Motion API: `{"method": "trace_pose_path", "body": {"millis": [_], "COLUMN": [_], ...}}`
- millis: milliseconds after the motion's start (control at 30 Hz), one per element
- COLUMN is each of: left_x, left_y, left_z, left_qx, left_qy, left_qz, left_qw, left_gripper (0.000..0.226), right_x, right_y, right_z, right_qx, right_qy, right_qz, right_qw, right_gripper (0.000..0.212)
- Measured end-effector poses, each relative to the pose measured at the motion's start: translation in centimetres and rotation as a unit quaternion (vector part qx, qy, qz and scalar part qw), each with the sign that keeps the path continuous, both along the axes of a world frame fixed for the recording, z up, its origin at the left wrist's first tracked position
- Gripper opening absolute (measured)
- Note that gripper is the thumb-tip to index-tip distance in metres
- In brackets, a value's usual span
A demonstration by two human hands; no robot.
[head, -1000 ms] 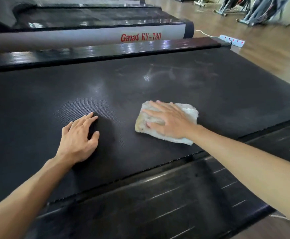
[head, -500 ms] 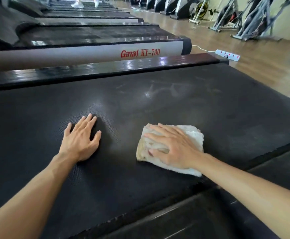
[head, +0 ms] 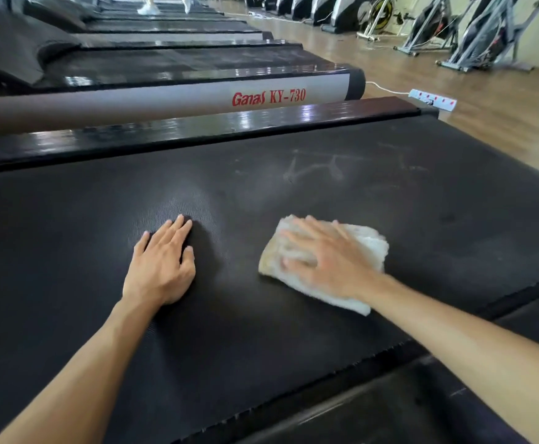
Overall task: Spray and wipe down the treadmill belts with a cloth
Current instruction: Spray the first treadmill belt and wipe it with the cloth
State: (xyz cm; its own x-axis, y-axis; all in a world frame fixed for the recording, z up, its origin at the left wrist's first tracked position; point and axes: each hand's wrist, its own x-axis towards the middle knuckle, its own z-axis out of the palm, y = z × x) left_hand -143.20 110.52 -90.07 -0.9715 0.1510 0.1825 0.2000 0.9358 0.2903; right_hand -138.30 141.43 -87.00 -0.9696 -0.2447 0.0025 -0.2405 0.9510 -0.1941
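The right hand (head: 327, 262) lies flat, fingers spread, pressing down on a folded cloth (head: 369, 251) in the middle of the black belt (head: 294, 347), a little right of centre; the hand and cloth are blurred. The cloth is pale, whitish on its right part and yellow-brown on its left edge (stained or worn, which one cannot tell), and it shows beyond the hand at the left, far and right sides, with a corner near the wrist. The left hand (head: 161, 267) rests palm down on the bare belt to the left of the cloth, apart from it, fingers together and pointing far, thumb out to the right, grasping nothing. Far right of the cloth the belt bears faint pale smears (head: 319, 166). A glossy dark side rail (head: 197, 126) runs along the far edge of the belt, and another dark rail (head: 422, 395) along the near edge at lower right. Beyond the far rail lies the next treadmill, its grey side bar (head: 165, 100) marked "Ganas KY-730" in red. More treadmills line up behind it. On the wooden floor (head: 502, 123) at far right sits a white power strip (head: 433, 98) with a cable, and exercise bikes (head: 473, 30) stand by the wall.
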Motion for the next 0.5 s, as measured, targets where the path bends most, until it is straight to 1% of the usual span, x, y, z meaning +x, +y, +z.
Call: {"method": "trace_pose_path", "body": {"millis": [100,133,167,200,267,333,433,500], "left_x": [0.1,0.1,0.0,-0.1,0.0,0.0,0.1,-0.1], "left_y": [0.2,0.2,0.2,0.3,0.2,0.1,0.1,0.1], "left_z": [-0.1,-0.1,-0.1,0.0,0.1,0.2,0.2,0.0], "left_qx": [0.009,0.012,0.013,0.014,0.022,0.026,0.022,0.022], "left_qy": [0.002,0.002,0.003,0.001,-0.002,-0.006,-0.008,-0.003], "left_qz": [0.005,0.007,0.007,0.007,0.005,0.004,-0.001,0.001], "left_qw": [1.000,1.000,1.000,1.000,1.000,1.000,1.000,1.000], "left_gripper": [0.057,0.056,0.056,0.056,0.056,0.057,0.057,0.057], "right_x": [-4.7,-6.2,-7.4,-8.0,-7.5,-5.4,-2.0,-1.1], "right_y": [1.2,0.5,-0.7,-2.4,-6.0,-8.0,-5.2,-1.4], "right_z": [0.1,0.1,0.1,0.1,0.1,0.0,-0.4,-0.5], "right_qx": [0.003,0.006,0.008,0.010,0.018,0.011,0.003,0.000], "right_qy": [-0.003,-0.001,0.001,0.004,0.007,-0.004,0.006,0.002], "right_qz": [-0.105,-0.121,-0.117,-0.092,-0.001,0.068,0.106,0.091], "right_qw": [0.994,0.993,0.993,0.996,1.000,0.998,0.994,0.996], "right_gripper": [0.057,0.058,0.057,0.053,0.048,0.051,0.059,0.063]}}
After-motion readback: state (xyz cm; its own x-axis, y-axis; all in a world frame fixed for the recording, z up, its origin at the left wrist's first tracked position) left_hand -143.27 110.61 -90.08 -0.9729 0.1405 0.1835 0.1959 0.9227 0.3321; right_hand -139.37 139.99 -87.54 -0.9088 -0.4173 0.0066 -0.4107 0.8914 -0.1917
